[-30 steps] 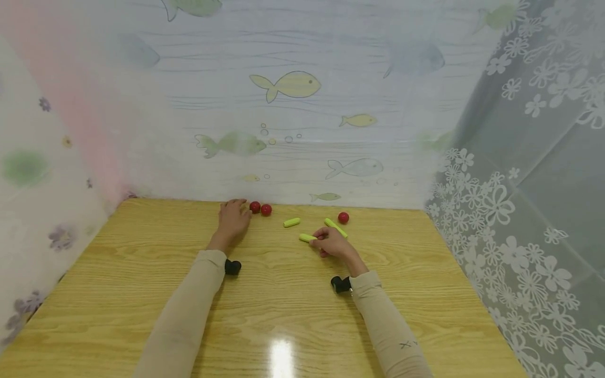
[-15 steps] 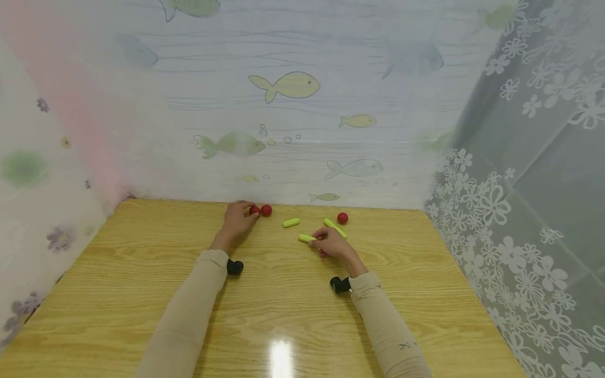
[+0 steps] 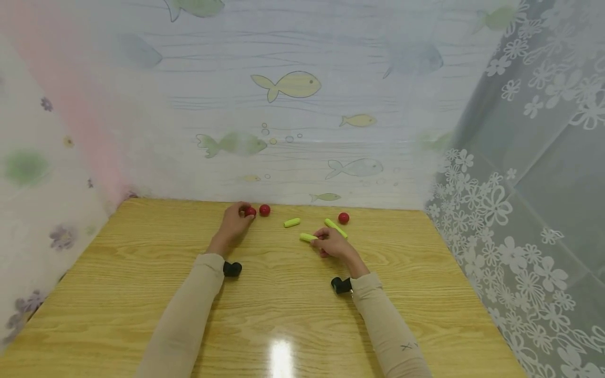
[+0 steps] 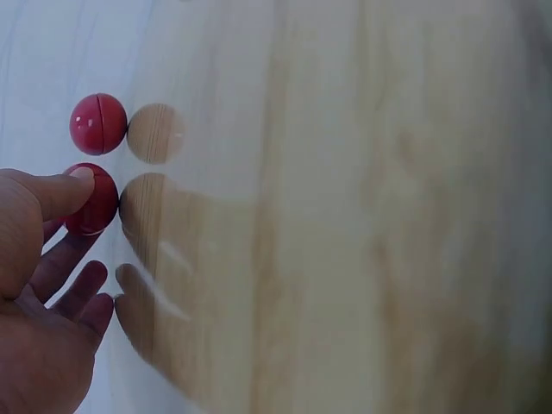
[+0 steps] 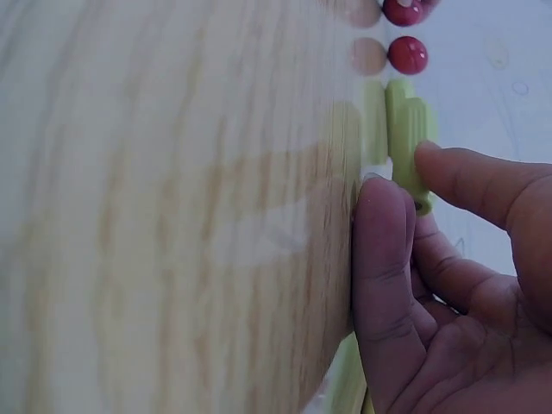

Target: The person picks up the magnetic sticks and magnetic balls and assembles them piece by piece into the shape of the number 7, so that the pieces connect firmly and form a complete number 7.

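My left hand (image 3: 233,222) pinches a glossy red ball (image 4: 102,207) between thumb and fingers at the table's back edge. A second red ball (image 3: 264,210) sits just to its right, with a small gap between them. My right hand (image 3: 334,244) pinches the right end of a short yellow-green ribbed stick (image 3: 307,237), whose left end sticks out. Behind it lies another short stick (image 3: 292,222) of the same kind, off to the left. A longer-looking yellow-green stick (image 3: 335,228) lies just behind the right hand's fingers, and a third red ball (image 3: 343,218) rests beyond it.
The wood-grain table (image 3: 279,299) is glossy and reflects a bright light near the front. A wall covering (image 3: 293,152) with printed fish rises at its back edge. Curtains with flowers flank both sides, the grey one (image 3: 529,210) at right.
My left hand has closed its thumb and fingers on the left red ball and drawn it slightly left, apart from its neighbour. The right hand stays in place with its stick.
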`<state>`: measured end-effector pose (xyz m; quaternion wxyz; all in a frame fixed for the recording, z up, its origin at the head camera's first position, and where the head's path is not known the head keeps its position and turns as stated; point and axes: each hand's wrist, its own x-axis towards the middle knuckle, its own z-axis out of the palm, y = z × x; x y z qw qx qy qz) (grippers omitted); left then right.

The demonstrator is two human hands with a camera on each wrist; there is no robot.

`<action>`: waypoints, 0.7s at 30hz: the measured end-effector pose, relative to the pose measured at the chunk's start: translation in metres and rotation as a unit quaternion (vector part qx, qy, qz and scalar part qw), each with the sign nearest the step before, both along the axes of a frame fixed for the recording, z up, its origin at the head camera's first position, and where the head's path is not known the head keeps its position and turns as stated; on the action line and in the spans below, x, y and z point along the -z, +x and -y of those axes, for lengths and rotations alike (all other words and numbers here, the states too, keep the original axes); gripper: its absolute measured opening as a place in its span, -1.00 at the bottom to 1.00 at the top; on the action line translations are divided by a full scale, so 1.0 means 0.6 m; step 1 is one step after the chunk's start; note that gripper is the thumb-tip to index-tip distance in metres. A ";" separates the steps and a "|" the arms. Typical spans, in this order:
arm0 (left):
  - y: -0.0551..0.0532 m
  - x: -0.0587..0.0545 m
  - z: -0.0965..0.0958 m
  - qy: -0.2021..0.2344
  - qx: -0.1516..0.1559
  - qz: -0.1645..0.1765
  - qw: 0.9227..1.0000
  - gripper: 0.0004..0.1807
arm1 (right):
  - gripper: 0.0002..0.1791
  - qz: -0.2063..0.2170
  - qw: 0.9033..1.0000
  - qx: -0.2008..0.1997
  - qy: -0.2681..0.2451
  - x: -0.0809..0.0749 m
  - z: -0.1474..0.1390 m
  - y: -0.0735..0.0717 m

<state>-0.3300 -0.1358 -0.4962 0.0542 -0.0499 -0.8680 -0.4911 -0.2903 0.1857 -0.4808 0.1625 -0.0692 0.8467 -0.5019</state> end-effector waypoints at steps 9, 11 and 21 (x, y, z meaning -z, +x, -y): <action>0.016 -0.003 0.016 0.033 0.004 -0.013 0.999 -0.56 | -0.69 0.010 0.999 0.010 -0.031 0.000 -0.005 0.004; 0.018 -0.005 0.022 0.046 0.003 -0.004 0.999 -0.56 | -0.68 0.012 0.999 0.012 -0.038 -0.003 -0.006 0.006; 0.031 -0.029 0.031 0.071 0.000 -0.004 0.997 -0.57 | -0.64 0.008 0.997 0.037 -0.071 -0.010 -0.012 0.016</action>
